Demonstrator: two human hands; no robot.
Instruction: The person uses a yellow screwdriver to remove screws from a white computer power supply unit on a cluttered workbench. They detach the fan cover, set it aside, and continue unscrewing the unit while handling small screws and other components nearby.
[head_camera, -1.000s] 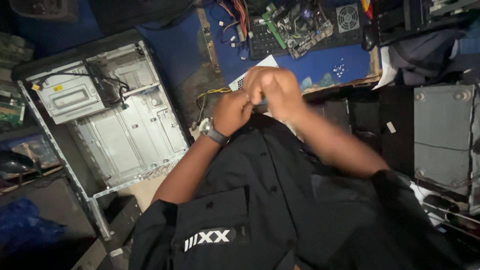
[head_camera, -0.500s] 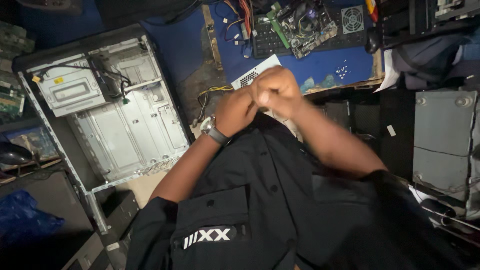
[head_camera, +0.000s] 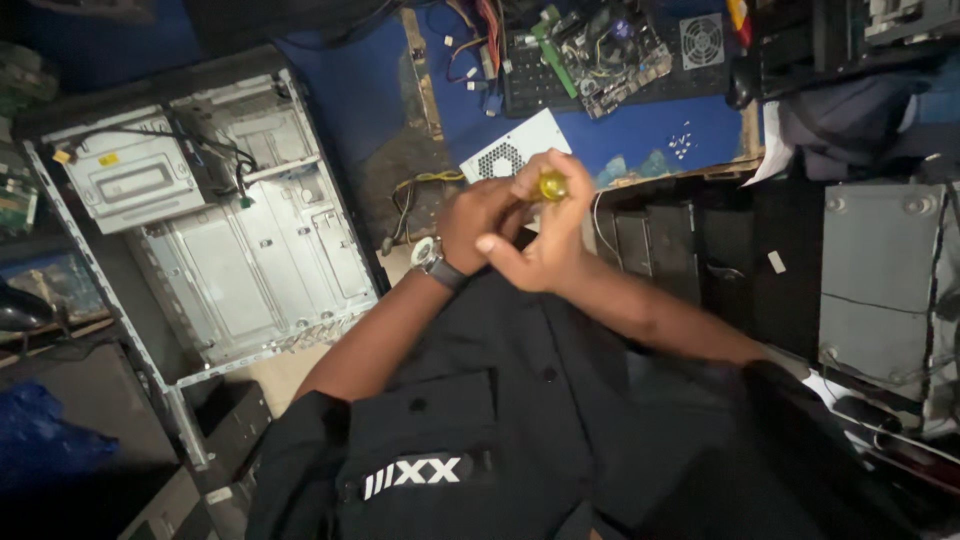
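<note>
Both hands meet in front of the person's chest, over the edge of a cluttered blue workbench (head_camera: 640, 140): the right hand (head_camera: 545, 235) is closed around a small yellow, translucent handle (head_camera: 552, 185), its rounded end showing between the fingers, while the left hand (head_camera: 480, 215), a wristwatch (head_camera: 432, 257) on its wrist, is curled shut against the right one, though I cannot tell what it grips. Just beyond the hands lies a grey power supply (head_camera: 510, 150) with a round fan grille, farther back a bare circuit board (head_camera: 600, 50), and to the left an opened grey computer case (head_camera: 220, 230) lies on its side
</note>
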